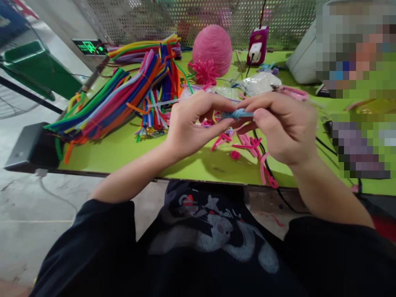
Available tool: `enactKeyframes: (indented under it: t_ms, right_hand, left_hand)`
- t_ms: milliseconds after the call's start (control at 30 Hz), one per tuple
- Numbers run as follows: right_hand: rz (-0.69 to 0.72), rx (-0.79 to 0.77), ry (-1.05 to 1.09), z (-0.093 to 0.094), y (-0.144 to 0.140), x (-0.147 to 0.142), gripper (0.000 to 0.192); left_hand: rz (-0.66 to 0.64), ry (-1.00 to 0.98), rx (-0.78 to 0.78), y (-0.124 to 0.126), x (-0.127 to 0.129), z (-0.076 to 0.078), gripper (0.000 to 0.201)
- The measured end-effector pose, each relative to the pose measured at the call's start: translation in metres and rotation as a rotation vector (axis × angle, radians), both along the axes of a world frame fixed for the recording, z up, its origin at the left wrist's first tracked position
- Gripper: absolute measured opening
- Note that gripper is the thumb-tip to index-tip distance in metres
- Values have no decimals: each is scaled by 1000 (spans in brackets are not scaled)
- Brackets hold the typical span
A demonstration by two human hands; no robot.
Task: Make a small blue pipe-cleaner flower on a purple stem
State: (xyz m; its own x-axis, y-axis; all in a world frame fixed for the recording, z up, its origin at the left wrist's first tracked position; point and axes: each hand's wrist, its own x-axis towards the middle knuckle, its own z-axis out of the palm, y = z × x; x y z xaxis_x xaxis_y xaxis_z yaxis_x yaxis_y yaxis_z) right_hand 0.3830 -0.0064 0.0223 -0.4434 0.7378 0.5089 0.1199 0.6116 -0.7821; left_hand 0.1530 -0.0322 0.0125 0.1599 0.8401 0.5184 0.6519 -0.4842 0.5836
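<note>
Between my two hands is a light blue pipe cleaner (239, 113), coiled or twisted into a small bundle at its middle. My left hand (192, 119) pinches its left end between thumb and fingers. On the other side, my right hand (283, 123) grips the right end with thumb and forefinger. A pale strip (165, 102) sticks out leftward behind my left hand; I cannot tell whether it joins the held piece. Under the hands lie pink pipe cleaner pieces (249, 144) and a small pink curled knot (235, 154).
Bundles of coloured pipe cleaners (114, 99) cover the table's left side. Behind stand a pink ball (213, 49), a pink pipe cleaner flower (204, 72) and a purple power socket (258, 45). A black cable (269, 169) runs over the front edge. A black box (32, 146) sits at the left corner.
</note>
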Motion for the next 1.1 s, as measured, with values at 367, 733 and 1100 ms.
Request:
enactKeyframes:
  t_ms: [367, 733, 1100]
  right_hand:
    - [-50, 237, -129, -9, 1, -6, 2]
    - [105, 51, 199, -3, 17, -3, 25]
    - [241, -281, 270, -15, 31, -11, 43]
  left_hand:
    - [43, -22, 70, -5, 5, 1, 36]
    - [-33, -158, 205, 9, 6, -13, 47]
    - [-197, -188, 356, 17, 4, -21, 23]
